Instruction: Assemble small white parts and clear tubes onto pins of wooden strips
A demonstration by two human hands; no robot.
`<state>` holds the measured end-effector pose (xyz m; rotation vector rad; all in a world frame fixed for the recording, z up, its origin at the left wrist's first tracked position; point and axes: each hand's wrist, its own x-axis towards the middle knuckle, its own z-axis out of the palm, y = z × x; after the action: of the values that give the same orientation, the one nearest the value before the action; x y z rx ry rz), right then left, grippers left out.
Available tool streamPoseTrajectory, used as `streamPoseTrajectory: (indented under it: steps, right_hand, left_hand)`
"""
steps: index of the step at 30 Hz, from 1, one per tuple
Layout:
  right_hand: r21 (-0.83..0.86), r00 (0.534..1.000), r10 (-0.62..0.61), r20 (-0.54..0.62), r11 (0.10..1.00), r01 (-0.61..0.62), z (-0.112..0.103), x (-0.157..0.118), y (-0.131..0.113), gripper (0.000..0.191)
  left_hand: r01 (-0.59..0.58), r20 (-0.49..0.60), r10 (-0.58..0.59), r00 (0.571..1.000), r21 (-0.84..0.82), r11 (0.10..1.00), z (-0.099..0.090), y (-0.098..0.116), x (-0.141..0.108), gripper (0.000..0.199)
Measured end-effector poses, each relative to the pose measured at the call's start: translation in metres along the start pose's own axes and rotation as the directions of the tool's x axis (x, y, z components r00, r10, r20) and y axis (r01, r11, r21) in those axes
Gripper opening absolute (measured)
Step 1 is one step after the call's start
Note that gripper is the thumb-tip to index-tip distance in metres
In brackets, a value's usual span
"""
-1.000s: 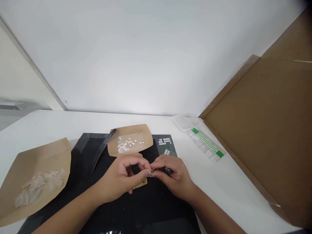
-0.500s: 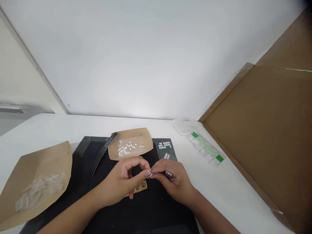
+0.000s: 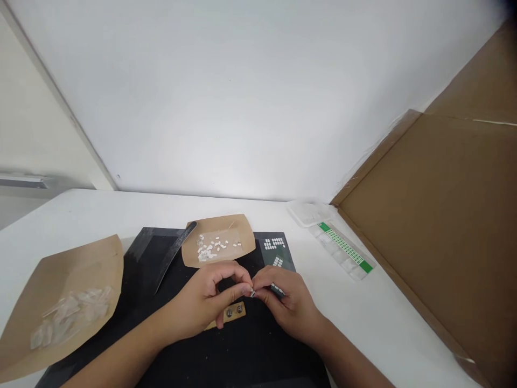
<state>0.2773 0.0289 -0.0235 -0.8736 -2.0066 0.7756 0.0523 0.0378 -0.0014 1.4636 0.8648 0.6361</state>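
Slightly shifted, my left hand (image 3: 214,293) bares more strip (image 3: 235,312); it and my right hand (image 3: 288,296) pinch, nearly closed, what seems 1 tiny piece (image 3: 252,293) over the mat's (image 3: 242,355) right half.

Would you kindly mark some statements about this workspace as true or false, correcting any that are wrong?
1. The left hand and right hand meet at a tiny piece. True.
2. The curved black strip lies wholly on the black mat. False: the curved black strip's upper end overlaps the smaller tray.
3. The larger tray holds clear pieces. True.
4. The white ovals in the smaller tray form neat rows. False: the white ovals are scattered.
5. The green-and-white strip lies on the white table, right of the black mat. True.
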Motion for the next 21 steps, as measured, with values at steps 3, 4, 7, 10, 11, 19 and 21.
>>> streamPoseTrajectory:
  steps: [3, 4, 7, 10, 11, 19, 21]
  right_hand:
    - [-0.012, 1.000, 0.014, 0.004, 1.000, -0.014, -0.001, -0.001, 0.000, 0.011]
    - [-0.017, 1.000, 0.014, 0.007, 1.000, -0.014, -0.001, -0.001, 0.000, 0.011]
    - [-0.023, 1.000, -0.001, 0.026, 1.000, 0.002, -0.001, -0.001, 0.001, 0.013]
    - [-0.033, 0.999, -0.033, 0.027, 0.999, 0.033, -0.001, -0.002, 0.004, 0.014]
    - [-0.036, 0.999, -0.046, 0.025, 0.998, 0.047, -0.001, -0.002, 0.005, 0.014]
    - [-0.046, 0.998, -0.045, 0.036, 0.998, 0.046, -0.002, -0.002, 0.003, 0.019]
    - [-0.073, 0.999, -0.025, 0.032, 0.997, 0.027, -0.002, -0.002, 0.002, 0.019]
  left_hand:
    - [-0.016, -0.010, 0.016, 1.000, 0.005, 1.000, 0.001, -0.002, -0.001, 0.033]
    - [-0.014, -0.010, 0.014, 1.000, 0.006, 1.000, 0.002, -0.002, -0.001, 0.033]
    - [-0.004, -0.001, 0.004, 1.000, 0.010, 1.000, 0.002, -0.003, -0.002, 0.033]
    - [-0.005, 0.005, 0.005, 1.000, 0.010, 1.000, 0.002, -0.005, -0.001, 0.035]
    - [-0.002, 0.004, 0.002, 1.000, 0.008, 1.000, 0.002, -0.005, -0.001, 0.035]
    - [-0.178, -0.215, 0.293, 0.932, 0.431, 0.885, -0.005, -0.011, 0.002, 0.024]
    - [-0.221, -0.252, 0.442, 0.861, 0.597, 0.771, -0.013, -0.013, 0.003, 0.020]
